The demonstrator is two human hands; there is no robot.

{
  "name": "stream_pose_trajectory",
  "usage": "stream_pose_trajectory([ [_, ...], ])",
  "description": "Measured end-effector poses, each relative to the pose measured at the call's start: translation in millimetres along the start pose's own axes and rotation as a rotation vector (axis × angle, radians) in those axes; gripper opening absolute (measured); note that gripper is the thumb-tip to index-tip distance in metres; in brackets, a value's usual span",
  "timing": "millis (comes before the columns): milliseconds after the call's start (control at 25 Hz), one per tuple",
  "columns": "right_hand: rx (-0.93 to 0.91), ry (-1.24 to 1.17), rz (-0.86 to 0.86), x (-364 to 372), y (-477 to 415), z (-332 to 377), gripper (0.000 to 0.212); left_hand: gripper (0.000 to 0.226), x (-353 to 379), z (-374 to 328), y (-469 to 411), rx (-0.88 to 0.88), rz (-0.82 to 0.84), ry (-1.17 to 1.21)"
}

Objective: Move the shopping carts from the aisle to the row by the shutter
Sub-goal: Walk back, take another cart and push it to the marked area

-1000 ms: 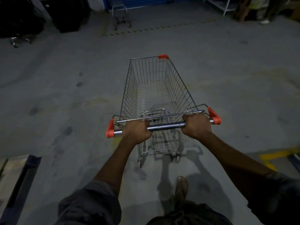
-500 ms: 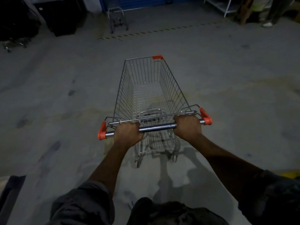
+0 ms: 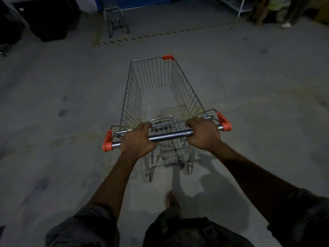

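Observation:
An empty wire shopping cart (image 3: 160, 93) with orange corner caps stands on the grey concrete floor in front of me. Its chrome handle bar (image 3: 169, 136) runs across the middle of the view. My left hand (image 3: 136, 139) grips the bar near its left end. My right hand (image 3: 203, 133) grips it near the right end. Far ahead, another cart (image 3: 115, 18) stands against the blue shutter (image 3: 135, 0) at the top of the view.
A striped yellow-black floor line (image 3: 160, 33) marks a bay before the shutter. Dark bins or boxes (image 3: 48, 20) fill the top left. A white rack (image 3: 236, 6) and a person's legs (image 3: 284, 13) are at the top right. Open floor lies on both sides.
The cart and I have rolled forward across the floor toward the shutter. The dark mat at lower left has slid out of view. Both hands keep the same hold on the bar.

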State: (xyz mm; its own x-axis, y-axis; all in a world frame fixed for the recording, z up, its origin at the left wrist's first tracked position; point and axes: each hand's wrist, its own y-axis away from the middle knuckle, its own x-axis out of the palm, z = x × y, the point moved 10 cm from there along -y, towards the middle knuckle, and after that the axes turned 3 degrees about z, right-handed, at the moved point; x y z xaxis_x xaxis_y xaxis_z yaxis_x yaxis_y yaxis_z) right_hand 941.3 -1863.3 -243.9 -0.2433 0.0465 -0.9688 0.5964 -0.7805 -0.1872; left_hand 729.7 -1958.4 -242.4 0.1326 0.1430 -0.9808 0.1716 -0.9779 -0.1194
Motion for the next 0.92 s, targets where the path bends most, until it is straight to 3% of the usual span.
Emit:
stream_pose_trajectory([
  [160, 0.048, -0.080, 0.049, 13.3, -64.6, -19.9, 0.070, 0.083, 8.8, 23.5, -73.7, 0.066, 0.012, 0.091],
  [280, 0.114, -0.075, 0.153, 26.3, -115.5, -36.7, 0.090, 0.093, 23.6, 41.9, -131.3, 0.070, 0.136, 0.084],
  [400, 0.126, -0.015, 0.254, 39.7, -164.2, -53.6, 0.084, 0.093, 37.8, 54.2, -187.5, 0.055, 0.261, 0.071],
  [520, 0.092, 0.025, 0.277, 48.3, -212.1, -72.5, 0.077, 0.088, 42.4, 58.2, -240.2, 0.070, 0.261, 0.075],
  [720, 0.070, -0.038, 0.437, 62.1, -296.8, -116.4, 0.092, 0.084, 53.6, 60.6, -331.8, 0.079, 0.248, 0.086],
  [920, 0.060, 0.019, 0.327, 64.4, -388.1, -165.2, 0.087, 0.086, 63.1, 59.4, -432.4, 0.063, 0.239, 0.091],
])
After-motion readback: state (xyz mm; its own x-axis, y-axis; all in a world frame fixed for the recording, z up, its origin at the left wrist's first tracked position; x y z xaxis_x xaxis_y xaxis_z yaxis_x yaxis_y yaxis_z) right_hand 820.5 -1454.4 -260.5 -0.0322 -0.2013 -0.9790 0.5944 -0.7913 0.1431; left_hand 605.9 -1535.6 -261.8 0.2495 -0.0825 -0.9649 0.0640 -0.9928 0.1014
